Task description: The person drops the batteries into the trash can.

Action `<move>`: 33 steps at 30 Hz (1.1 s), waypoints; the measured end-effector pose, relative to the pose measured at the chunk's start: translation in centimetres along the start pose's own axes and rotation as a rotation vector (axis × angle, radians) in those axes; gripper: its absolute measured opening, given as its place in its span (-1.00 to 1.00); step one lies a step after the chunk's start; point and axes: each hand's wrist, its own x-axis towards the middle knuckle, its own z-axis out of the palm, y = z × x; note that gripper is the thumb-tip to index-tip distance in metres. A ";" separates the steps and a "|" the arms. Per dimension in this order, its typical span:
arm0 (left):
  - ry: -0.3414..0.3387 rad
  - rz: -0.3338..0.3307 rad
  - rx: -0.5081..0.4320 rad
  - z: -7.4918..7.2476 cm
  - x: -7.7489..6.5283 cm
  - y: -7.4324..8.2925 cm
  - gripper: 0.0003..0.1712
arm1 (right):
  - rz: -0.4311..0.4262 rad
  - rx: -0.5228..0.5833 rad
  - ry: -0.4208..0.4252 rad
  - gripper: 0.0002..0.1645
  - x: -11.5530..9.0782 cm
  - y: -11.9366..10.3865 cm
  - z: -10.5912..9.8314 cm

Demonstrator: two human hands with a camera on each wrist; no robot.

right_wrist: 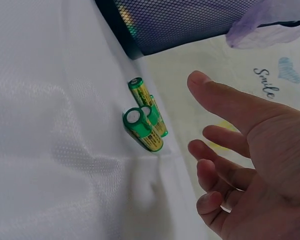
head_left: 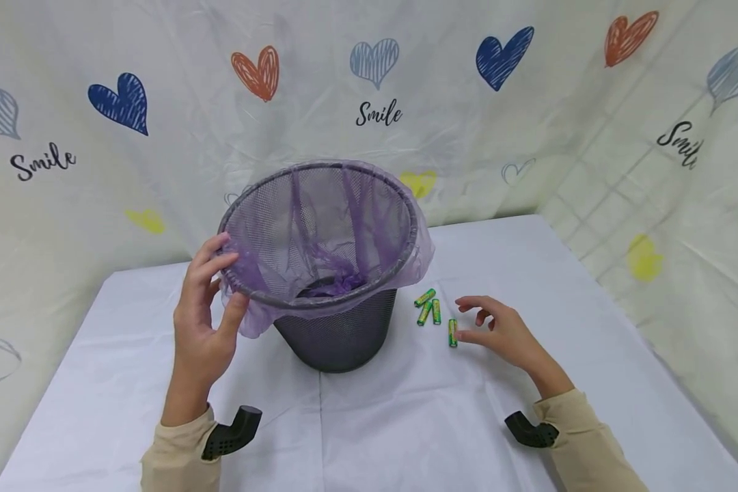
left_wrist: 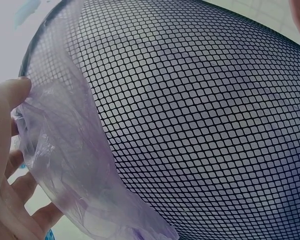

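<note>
A black mesh wastebasket (head_left: 341,345) stands on the table, its round mouth tipped toward me. A thin purple trash bag (head_left: 419,256) lines it and folds out over the rim. My left hand (head_left: 203,335) holds the rim at the left, thumb and fingers around the bag-covered edge. In the left wrist view, the bag's loose fold (left_wrist: 75,155) hangs beside those fingers. My right hand (head_left: 507,335) hovers near a green battery (head_left: 452,335), fingers spread from the thumb, nothing between them. The right wrist view shows a gap between this hand and the nearest battery (right_wrist: 142,130).
Three more green batteries (head_left: 436,311) lie close together between the basket and the right hand. A white cloth (head_left: 393,424) covers the table. Behind it hangs a pale curtain (head_left: 320,123) printed with hearts and "Smile".
</note>
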 end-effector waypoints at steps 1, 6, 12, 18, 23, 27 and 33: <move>0.000 0.000 0.000 0.0 0.0 0.0 -0.57 | -0.003 -0.006 -0.005 -0.30 0.0 0.1 0.0; 0.002 -0.001 -0.004 0.2 -0.1 0.1 -0.57 | 0.011 -0.039 -0.041 -0.28 -0.2 0.5 0.0; -0.001 -0.005 0.001 0.1 0.0 0.1 -0.57 | -0.004 -0.083 -0.053 -0.24 -0.1 0.7 0.5; -0.004 -0.007 0.001 -0.1 0.0 0.0 -0.57 | -0.006 -0.092 -0.078 -0.23 0.2 0.7 1.2; -0.004 -0.009 0.000 -0.1 -0.1 0.0 -0.57 | -0.002 -0.101 -0.103 -0.25 0.4 0.6 1.5; -0.001 -0.009 0.001 -0.1 -0.1 0.0 -0.57 | 0.004 -0.110 -0.098 -0.27 0.4 0.5 1.7; -0.002 0.001 -0.003 -0.1 0.0 0.0 -0.57 | 0.011 -0.119 -0.087 -0.31 0.4 0.4 1.8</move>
